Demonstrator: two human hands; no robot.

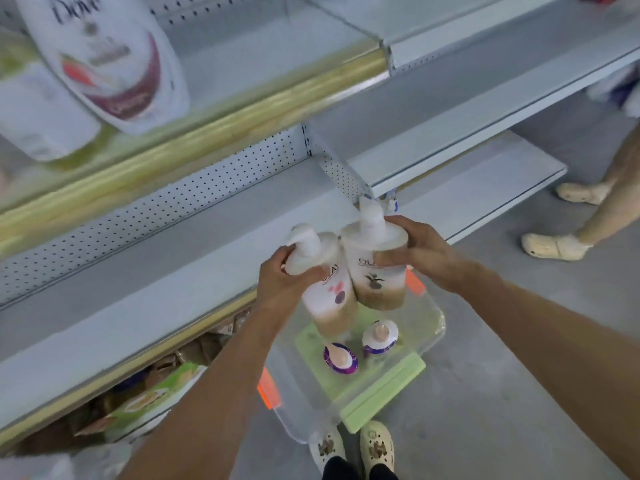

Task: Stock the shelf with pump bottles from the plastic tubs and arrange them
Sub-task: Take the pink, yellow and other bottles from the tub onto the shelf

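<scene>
Now both bare arms reach forward and down from the bottom of the view, toward the grey shelf (pixel 180 258) with its perforated back panel. The left hand (pixel 280 282) is curled around the neck of one white pump bottle (pixel 329 296), just under the pump head, and the bottle hangs tilted with its brown base pointing down to the tub. The right hand (pixel 420 251) grips the shoulder of a second pump bottle (pixel 375 275), fingers wrapped over the front of the label. The two bottles touch each other side by side, in the air, above the clear plastic tub (pixel 426 327) and in front of the shelf edge.

The tub stands on the grey floor (pixel 502 375), just beside the person's own pale clogs (pixel 375 448). It has orange latches and lies over a light green lid (pixel 384 393). Inside it stand two smaller purple bottles (pixel 341 358), seen from above. On an upper shelf, at the left, a large white Dove bottle (pixel 104 57) appears blurred. At the right edge the legs and pale shoes of another person (pixel 554 245) are visible.
</scene>
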